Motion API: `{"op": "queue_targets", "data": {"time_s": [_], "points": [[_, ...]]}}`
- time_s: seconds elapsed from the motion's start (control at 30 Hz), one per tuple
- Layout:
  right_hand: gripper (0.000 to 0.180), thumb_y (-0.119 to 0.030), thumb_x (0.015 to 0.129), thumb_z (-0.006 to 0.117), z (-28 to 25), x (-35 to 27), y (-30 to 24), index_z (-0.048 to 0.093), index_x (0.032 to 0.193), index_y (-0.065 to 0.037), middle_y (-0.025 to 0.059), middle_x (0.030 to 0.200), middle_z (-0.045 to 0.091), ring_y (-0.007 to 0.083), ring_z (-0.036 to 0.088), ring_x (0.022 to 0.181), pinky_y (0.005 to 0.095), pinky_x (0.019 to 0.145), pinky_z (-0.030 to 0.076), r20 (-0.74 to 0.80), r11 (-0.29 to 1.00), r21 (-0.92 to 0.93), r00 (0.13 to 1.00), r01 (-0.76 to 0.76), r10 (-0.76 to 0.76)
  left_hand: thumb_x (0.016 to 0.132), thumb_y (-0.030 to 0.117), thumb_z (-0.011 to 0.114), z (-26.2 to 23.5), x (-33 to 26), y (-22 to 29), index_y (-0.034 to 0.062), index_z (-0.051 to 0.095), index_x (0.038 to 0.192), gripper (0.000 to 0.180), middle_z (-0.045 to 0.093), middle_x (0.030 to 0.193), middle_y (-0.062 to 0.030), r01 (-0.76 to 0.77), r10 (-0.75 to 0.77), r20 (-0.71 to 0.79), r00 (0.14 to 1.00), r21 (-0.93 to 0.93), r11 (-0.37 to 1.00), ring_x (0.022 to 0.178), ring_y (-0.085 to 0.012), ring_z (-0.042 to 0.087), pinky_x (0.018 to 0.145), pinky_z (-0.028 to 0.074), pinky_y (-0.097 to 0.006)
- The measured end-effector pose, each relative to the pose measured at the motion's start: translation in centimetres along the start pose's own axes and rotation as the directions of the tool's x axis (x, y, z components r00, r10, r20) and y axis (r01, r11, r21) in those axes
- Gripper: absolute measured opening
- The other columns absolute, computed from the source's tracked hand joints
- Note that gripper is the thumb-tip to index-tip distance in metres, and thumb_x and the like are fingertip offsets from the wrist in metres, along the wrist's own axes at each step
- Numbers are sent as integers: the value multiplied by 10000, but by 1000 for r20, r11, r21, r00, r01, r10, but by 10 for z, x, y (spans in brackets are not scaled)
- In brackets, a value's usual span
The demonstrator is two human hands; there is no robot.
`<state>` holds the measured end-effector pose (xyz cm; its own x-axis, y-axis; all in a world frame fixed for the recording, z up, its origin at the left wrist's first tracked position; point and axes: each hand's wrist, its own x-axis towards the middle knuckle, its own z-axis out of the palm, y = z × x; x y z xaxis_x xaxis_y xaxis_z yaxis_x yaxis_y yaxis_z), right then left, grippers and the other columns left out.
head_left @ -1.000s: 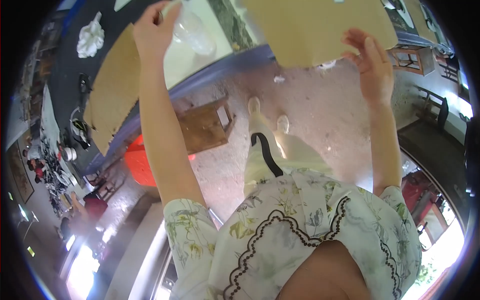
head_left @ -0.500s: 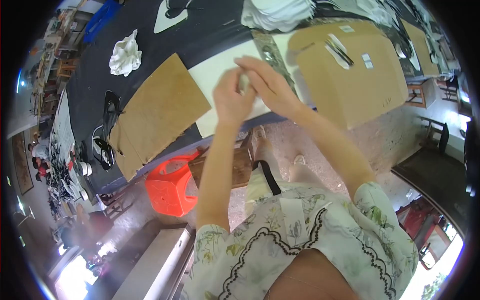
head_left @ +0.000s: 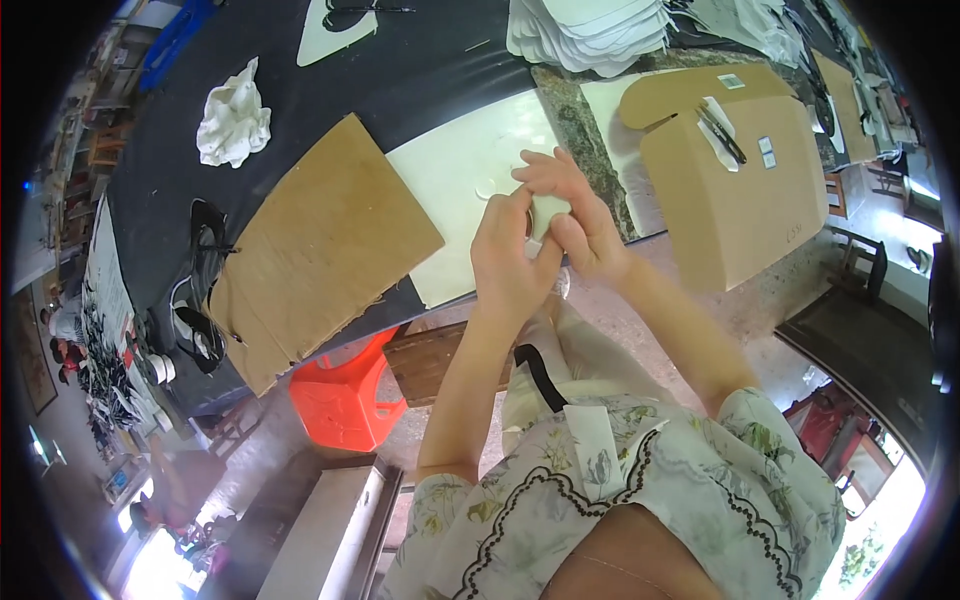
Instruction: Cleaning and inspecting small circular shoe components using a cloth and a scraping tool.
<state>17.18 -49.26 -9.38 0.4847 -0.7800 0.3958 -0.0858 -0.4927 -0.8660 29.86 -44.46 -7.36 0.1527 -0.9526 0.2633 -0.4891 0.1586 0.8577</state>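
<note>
Both hands meet over the near edge of the surface (head_left: 470, 60). Left hand (head_left: 510, 262) and right hand (head_left: 575, 215) are closed together around a small pale piece (head_left: 548, 213), roundish, mostly hidden by fingers; what it is made of cannot be told. The piece sits above a cream sheet (head_left: 450, 190) lying flat on the dark surface.

Left of the sheet: a brown cardboard panel (head_left: 320, 240), overhanging the edge. Right of the hands: a folded cardboard box (head_left: 735, 190) with a dark tool (head_left: 722, 132) on top. Far side: a stack of white cut pieces (head_left: 590, 30) and a crumpled white cloth (head_left: 232, 115). Below the surface, an orange stool (head_left: 345, 395).

Step, as judged: the piece is being worked or pressed between both hands, fingertips pinching its edge. Next move likely calls for a steady two-handed grip, close over the cream sheet.
</note>
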Motion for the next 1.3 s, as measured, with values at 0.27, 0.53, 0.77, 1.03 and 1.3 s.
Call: {"op": "queue_targets", "data": {"time_s": [0.27,0.53,0.77,1.03,1.3], "points": [[330,-235,918,475,-3,-3,2,463,1215,-91,70,1243,529,291,406,1278,523,1111,130,-42,999,15,999,30,-29,808,68,582,-12,-1,4,-16,545,1169,373,516,781,-96,-23,38,170,985,-92,996,654,-224,508,559,406,-328],[350,-272,873,467,-4,-15,4,466,1150,-58,105,1145,526,325,412,1250,546,1099,147,-34,994,-111,999,-14,10,861,23,489,29,-19,-7,-102,566,1120,298,543,713,-105,-253,304,-156,940,278,926,615,-229,509,521,423,-318],[353,-163,744,600,-1,-22,2,483,1067,-85,71,1060,544,300,495,1169,552,1099,183,-106,987,-159,994,8,-25,855,3,472,27,-28,-11,-106,563,1112,294,541,750,-111,-266,306,-181,935,218,939,640,-227,495,549,418,-314],[422,-181,715,714,1,-25,-4,490,1064,-103,33,1067,579,261,513,1150,530,1098,215,-127,977,-211,992,-36,9,876,9,448,7,-33,-4,-49,576,1101,265,551,825,-129,15,-9,47,999,-126,992,727,-228,509,639,414,-307],[416,-169,706,725,3,-26,-3,512,1060,-120,11,1159,585,264,468,1216,531,1103,195,-106,987,-157,994,-21,4,893,14,401,-10,-29,-1,-45,576,1120,293,582,896,-129,57,-43,115,992,-124,991,794,-206,541,676,434,-301]]}}
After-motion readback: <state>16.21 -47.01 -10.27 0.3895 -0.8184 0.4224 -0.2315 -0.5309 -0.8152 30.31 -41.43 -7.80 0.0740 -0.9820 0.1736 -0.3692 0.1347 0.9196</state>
